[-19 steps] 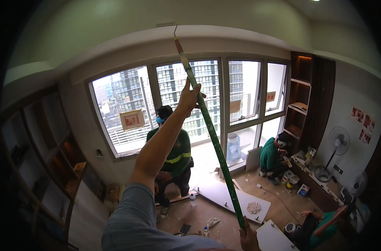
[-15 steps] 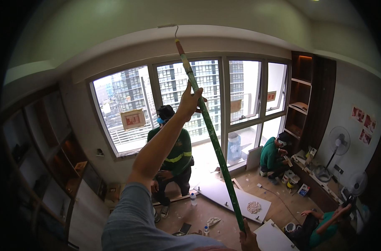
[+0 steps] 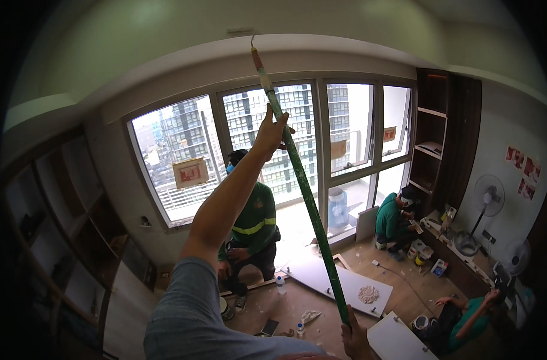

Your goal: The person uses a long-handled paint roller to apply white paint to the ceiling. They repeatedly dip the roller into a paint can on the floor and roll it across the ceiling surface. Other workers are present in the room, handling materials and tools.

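Note:
A long green extension pole (image 3: 308, 201) slants up across the view, with a small paint roller (image 3: 240, 32) at its far end. The roller is against the pale ceiling surface (image 3: 345, 27), just above the edge of a dropped section. My left hand (image 3: 273, 131), arm stretched up and forward, is wrapped round the upper part of the pole; some of its fingers are hidden behind it. Down at the lower edge, my right hand (image 3: 356, 337) grips the pole near its bottom end.
Large windows (image 3: 267, 129) stand ahead. One person in green (image 3: 255, 210) is beyond my left arm; two more, (image 3: 393, 219) crouching and another person (image 3: 468, 324) sitting, are at right. White panels (image 3: 339, 285), water bottles (image 3: 281, 284) and a standing fan (image 3: 488, 197) are around.
The roller and the pole's top have moved slightly up on the ceiling surface. Both hands keep their grip, and the right hand sits a little higher in view.

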Demonstrator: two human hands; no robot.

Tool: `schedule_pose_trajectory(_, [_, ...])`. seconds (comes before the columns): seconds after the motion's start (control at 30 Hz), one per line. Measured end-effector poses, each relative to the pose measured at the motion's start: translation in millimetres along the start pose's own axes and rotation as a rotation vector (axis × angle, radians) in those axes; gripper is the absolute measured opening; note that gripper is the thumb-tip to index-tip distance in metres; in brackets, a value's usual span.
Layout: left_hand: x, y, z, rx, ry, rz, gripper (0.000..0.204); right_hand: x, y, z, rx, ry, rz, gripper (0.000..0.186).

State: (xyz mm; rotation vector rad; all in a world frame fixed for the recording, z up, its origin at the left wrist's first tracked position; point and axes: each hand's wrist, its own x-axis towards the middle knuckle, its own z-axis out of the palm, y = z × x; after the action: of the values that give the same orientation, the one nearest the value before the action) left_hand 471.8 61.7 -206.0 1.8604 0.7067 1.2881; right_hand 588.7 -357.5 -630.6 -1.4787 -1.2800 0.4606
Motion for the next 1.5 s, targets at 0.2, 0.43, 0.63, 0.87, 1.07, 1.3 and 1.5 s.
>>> schedule_pose_trajectory(0.2, [30, 34, 3, -0.051, 0.006, 0.176, 0.082, 83, -84, -12, -0.093, -0.084, 0.033, 0.063])
schedule_pose_trajectory(0.43, [38, 102, 34, -0.016, -0.025, 0.306, 0.084, 207, -198, -52, -0.075, 0.008, -0.14, 0.06])
schedule_pose_trajectory(0.63, [63, 151, 31, -0.031, -0.039, 0.294, 0.082, 277, -253, -74, -0.134, 0.048, -0.231, 0.057])
schedule_pose_trajectory(0.87, [98, 187, 29, -0.034, -0.01, 0.294, 0.079, 298, -292, -93, -0.147, 0.043, -0.212, 0.055])
schedule_pose_trajectory(1.07, [107, 192, 27, -0.05, -0.007, 0.298, 0.08, 310, -289, -91, -0.145, 0.077, -0.272, 0.055])
schedule_pose_trajectory(1.3, [110, 190, 29, -0.037, 0.045, 0.307, 0.079, 312, -290, -91, -0.211, 0.072, -0.243, 0.056])
schedule_pose_trajectory(1.5, [122, 174, 40, 0.03, 0.199, 0.32, 0.08, 282, -263, -88, -0.164, 0.041, -0.161, 0.056])
